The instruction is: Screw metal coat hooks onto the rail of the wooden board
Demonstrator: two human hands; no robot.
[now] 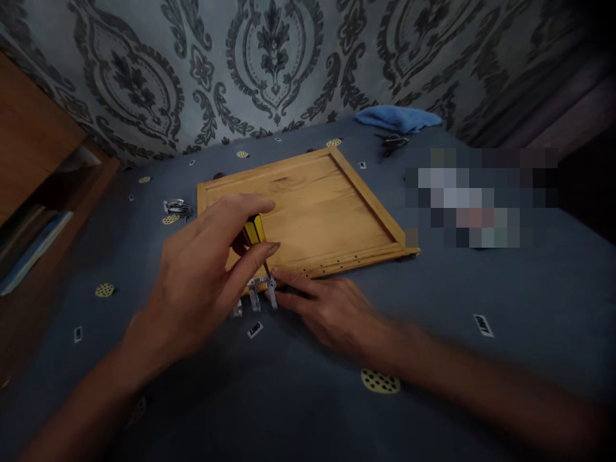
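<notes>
A light wooden panel (308, 212) with a raised frame lies flat on the blue cloth. Small dark holes run along its near edge. Several small silver metal hooks (255, 296) sit at that edge, towards its left. My left hand (202, 263) is closed around the yellow and black handle of a screwdriver (256, 231). The shaft points down, its tip at the rightmost hook. From the right, my right hand (332, 308) reaches in with its fingertips closed on this hook and the panel edge. The screw, if any, is too small to make out.
More loose silver metal pieces (177, 207) lie left of the panel. Behind it to the right are a dark tool (392, 142) and a folded blue cloth (398, 119). A blurred-out patch (476, 199) hides something at the right. A wooden cabinet (43, 141) borders the left side.
</notes>
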